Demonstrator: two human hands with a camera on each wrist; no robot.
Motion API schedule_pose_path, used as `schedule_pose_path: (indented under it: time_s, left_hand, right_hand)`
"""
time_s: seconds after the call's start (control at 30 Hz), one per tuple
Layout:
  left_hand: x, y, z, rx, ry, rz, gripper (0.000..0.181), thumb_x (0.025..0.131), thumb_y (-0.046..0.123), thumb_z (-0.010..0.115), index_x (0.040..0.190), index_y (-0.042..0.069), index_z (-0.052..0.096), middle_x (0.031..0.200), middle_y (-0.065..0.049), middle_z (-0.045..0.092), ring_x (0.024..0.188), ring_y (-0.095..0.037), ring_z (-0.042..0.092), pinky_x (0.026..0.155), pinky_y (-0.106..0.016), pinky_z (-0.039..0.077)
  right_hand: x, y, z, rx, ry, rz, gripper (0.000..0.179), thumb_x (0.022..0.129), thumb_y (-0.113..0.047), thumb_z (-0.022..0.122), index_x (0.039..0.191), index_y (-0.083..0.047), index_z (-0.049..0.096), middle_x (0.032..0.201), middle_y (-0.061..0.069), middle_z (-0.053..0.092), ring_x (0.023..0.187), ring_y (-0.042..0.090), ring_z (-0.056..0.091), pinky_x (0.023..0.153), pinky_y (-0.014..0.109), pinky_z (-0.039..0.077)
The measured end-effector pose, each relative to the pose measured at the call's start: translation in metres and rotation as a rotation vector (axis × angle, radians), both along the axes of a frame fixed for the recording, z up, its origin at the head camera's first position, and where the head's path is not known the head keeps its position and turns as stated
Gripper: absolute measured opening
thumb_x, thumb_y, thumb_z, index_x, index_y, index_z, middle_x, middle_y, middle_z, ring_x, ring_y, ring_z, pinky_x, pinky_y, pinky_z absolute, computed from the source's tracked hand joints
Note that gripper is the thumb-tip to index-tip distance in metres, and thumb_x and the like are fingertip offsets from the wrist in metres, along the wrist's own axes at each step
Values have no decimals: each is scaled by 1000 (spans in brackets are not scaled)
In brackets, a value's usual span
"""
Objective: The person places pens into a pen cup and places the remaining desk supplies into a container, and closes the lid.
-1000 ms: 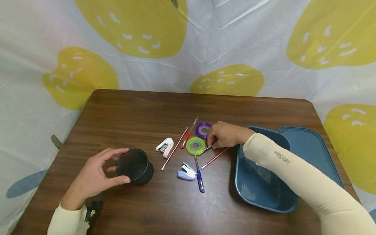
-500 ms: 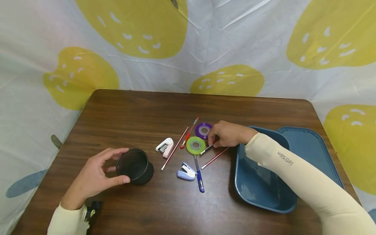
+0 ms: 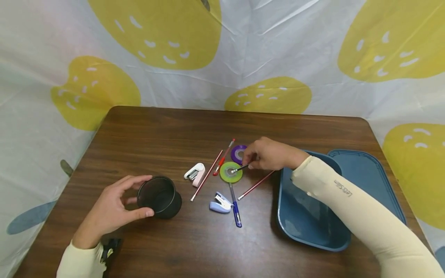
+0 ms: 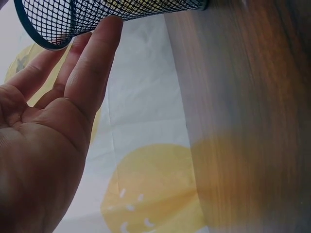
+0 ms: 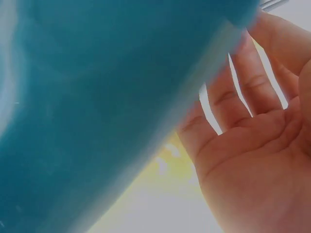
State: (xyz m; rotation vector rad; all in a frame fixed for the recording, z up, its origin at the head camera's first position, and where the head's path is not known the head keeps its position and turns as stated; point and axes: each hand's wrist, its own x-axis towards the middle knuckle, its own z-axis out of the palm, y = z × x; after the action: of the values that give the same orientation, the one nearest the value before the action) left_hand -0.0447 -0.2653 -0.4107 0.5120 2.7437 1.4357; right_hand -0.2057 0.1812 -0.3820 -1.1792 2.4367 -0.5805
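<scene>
My left hand (image 3: 114,208) holds a black mesh pen cup (image 3: 167,204), thumb on the near side and index finger at the far rim. In the left wrist view, the fingers (image 4: 95,63) lie against the mesh of the cup. My right hand (image 3: 267,154) pinches a dark pencil (image 3: 240,168) with a silver and white eraser end. That end overlaps a green tape roll (image 3: 226,175), and a purple tape roll (image 3: 236,152) lies just behind. In the right wrist view, a blue bin wall hides part of the hand.
Between the hands lie a pink-white stapler (image 3: 197,173), a blue stapler (image 3: 221,204), a blue pen (image 3: 236,212), a red pen (image 3: 219,166) and two red pencils, one left (image 3: 206,177) and one right (image 3: 255,186). A blue bin (image 3: 288,231) and its lid (image 3: 368,173) stand right, under the forearm.
My right hand has risen slightly with the dark pencil, whose eraser end moved from beside the green tape roll to over its centre. The left hand and cup have not moved.
</scene>
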Motion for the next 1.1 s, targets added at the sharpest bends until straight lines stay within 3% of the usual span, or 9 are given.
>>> schedule_pose_path:
  time_s: [0.33, 0.53, 0.77, 0.97, 1.1]
  left_hand:
    - [-1, 0, 0, -10, 2, 2, 80, 71, 14, 100, 143, 17, 64, 119, -3, 70, 108, -2, 65, 86, -16, 61]
    - [-2, 1, 1, -35, 5, 6, 80, 72, 17, 100, 144, 19, 64, 120, -3, 71, 109, -5, 66, 84, -18, 62]
    - [-4, 2, 1, -62, 5, 7, 79, 74, 20, 99, 144, 21, 63, 120, -2, 71, 109, -4, 66, 83, -18, 62]
    - [-5, 1, 1, -65, 5, 1, 79, 75, 20, 99, 145, 21, 62, 121, -2, 71, 110, -3, 65, 84, -18, 62]
    - [-5, 1, 1, -66, 9, 2, 80, 75, 20, 99, 145, 22, 62, 120, -1, 71, 109, -3, 66, 83, -18, 62]
  right_hand:
    - [5, -6, 20, -118, 32, 19, 11, 95, -6, 76, 101, -14, 75, 98, -4, 76, 89, 9, 71, 83, 36, 65]
    - [12, -15, 31, -179, 78, 27, 8, 97, -11, 76, 101, -17, 73, 94, -8, 73, 82, 9, 64, 76, 35, 62]
    - [16, -25, 34, -216, 102, 7, 12, 97, -13, 78, 107, -14, 72, 99, -5, 75, 84, 9, 65, 79, 35, 63]
    - [20, -37, 40, -274, 141, -4, 12, 97, -16, 78, 105, -15, 68, 95, -6, 74, 87, 7, 68, 80, 30, 61]
    - [23, -46, 44, -312, 121, -6, 12, 97, -15, 77, 105, -13, 67, 96, -5, 74, 89, 6, 69, 80, 28, 61]
